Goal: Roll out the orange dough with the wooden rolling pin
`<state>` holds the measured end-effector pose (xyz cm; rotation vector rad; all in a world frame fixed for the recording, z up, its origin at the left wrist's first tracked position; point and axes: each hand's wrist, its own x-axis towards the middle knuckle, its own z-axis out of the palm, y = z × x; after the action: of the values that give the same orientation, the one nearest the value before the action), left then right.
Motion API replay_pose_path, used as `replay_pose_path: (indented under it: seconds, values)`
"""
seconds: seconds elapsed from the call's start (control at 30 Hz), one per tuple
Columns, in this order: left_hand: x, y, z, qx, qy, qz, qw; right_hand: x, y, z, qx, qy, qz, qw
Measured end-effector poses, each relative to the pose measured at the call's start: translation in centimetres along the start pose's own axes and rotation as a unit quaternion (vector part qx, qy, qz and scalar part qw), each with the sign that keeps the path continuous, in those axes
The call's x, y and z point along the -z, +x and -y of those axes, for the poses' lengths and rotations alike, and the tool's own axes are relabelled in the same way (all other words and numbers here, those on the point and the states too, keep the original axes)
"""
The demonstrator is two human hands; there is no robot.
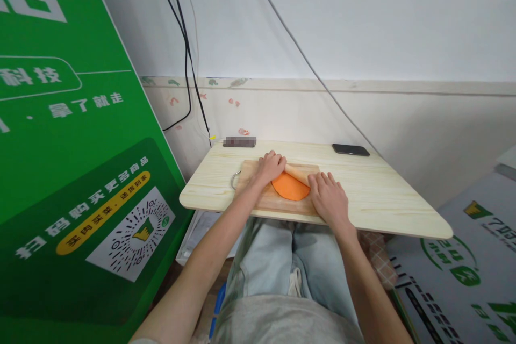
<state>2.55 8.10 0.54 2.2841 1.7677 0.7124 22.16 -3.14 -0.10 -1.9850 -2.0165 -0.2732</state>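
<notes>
A flat sheet of orange dough (291,188) lies on a wooden cutting board (278,203). Across its far part rests a pale wooden rolling pin (296,173), set at a slant. My left hand (272,165) is closed round the pin's left end, at the far side of the dough. On the right end, my right hand (329,197) presses down with its fingers bent over the pin. Both pin ends are hidden under my hands. A metal handle (234,179) sticks out from the board's left edge.
The board lies on a light wooden table (387,201). A black phone (350,150) sits at the back right, and a dark, partly blurred object (239,142) at the back left. Cables hang down the wall. A green printed panel (80,172) stands on the left, a white one (463,236) on the right.
</notes>
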Motion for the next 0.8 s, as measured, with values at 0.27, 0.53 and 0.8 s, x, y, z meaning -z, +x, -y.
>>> replay_pose_path:
  seconds: [0.27,0.53,0.8]
  values:
    - [-0.3,0.2,0.1,0.002,0.008,-0.009,1.000,-0.7,-2.0,1.9,-0.007,0.026,-0.027,0.999]
    - [-0.1,0.1,0.0,-0.001,0.007,-0.002,1.000,0.4,3.4,-1.7,-0.038,-0.007,0.039,0.998]
    - [-0.3,0.2,0.2,-0.005,-0.005,-0.009,1.000,-0.6,-2.3,1.3,0.005,-0.003,-0.035,0.999]
